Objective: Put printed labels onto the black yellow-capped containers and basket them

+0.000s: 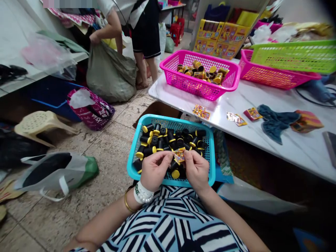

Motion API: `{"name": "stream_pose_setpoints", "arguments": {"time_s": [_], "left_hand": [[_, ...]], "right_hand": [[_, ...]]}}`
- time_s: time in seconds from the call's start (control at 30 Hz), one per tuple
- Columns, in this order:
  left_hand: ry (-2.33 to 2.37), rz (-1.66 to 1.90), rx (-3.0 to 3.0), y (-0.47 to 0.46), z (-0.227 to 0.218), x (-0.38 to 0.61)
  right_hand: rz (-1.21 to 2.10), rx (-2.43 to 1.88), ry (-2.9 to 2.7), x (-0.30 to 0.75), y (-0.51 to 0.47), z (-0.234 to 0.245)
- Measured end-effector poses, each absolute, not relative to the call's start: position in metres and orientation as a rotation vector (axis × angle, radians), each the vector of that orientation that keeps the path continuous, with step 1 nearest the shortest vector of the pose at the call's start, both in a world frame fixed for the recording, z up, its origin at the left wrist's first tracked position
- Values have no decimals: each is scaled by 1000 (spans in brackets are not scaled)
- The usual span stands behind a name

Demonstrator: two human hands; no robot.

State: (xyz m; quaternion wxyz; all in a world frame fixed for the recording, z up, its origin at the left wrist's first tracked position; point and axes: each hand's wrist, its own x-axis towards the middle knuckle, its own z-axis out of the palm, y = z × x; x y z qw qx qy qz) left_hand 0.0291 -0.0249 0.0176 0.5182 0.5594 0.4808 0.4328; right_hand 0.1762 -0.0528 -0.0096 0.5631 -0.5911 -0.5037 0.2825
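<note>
Between my hands is a small printed yellow-orange wrapper (180,154), pinched at both sides. My left hand (155,169) closes thumb and finger on its left edge, while my right hand (196,168) grips the right edge. Beneath them a blue plastic basket (132,148) rests at my lap, holding many small black cylinders with yellow caps (175,173). On the white table, a pink basket (199,91) contains similar cylinders (198,65) covered in yellow printed wrapping. Loose wrappers (201,112) lie by the table's near edge.
Another person (145,31) stands at the back, holding a large grey-green sack (110,71). On the table are a blue cloth (273,120), more wrappers (236,118), and stacked pink and green baskets (294,57). A stool (43,124) and bags (89,108) occupy the floor at left.
</note>
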Motion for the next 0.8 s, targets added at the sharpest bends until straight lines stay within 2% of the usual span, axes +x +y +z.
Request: {"name": "stream_pose_setpoints", "arguments": {"time_s": [0.37, 0.6, 0.8], "left_hand": [[1109, 1014, 1251, -25, 4, 26], [1114, 1188, 1339, -16, -3, 17], [1249, 1102, 1398, -19, -1, 3]], "right_hand": [[529, -1343, -1339, 171, -54, -15], [539, -1322, -1523, 161, -57, -17], [499, -1361, -1652, 154, -53, -19]]}}
